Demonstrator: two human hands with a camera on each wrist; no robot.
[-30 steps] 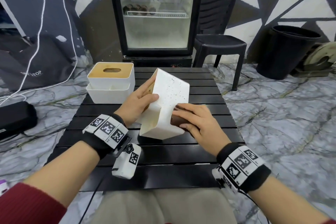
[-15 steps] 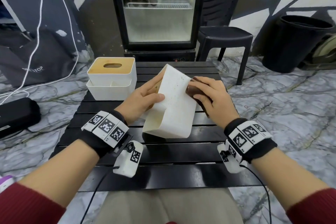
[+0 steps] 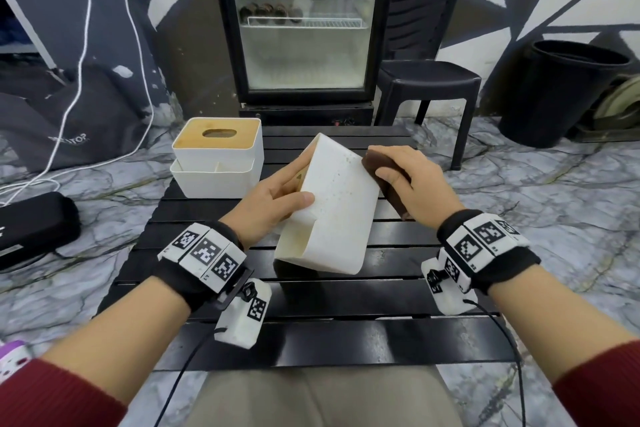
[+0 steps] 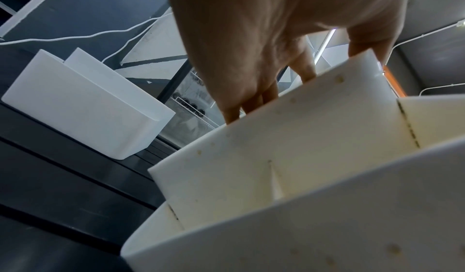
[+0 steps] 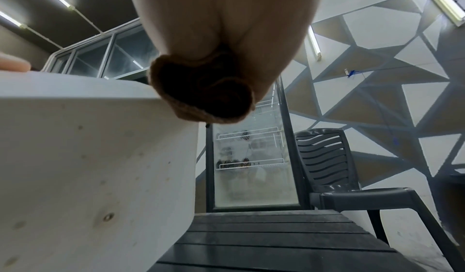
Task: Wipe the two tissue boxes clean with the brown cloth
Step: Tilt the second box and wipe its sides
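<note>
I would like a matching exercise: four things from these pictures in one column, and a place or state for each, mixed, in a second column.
1. tilted box
2. lidded box
3. cloth
4. chair

a. held in the right hand
b. on the floor past the table
c. gripped by the left hand
d. upright on the table, untouched

Pairs: 1-c, 2-d, 3-a, 4-b

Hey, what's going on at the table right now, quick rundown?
Left hand grips tilted tissue box. Right hand presses brown cloth on its far edge. Specks remain. Second box untouched, nothing blocking.
</note>
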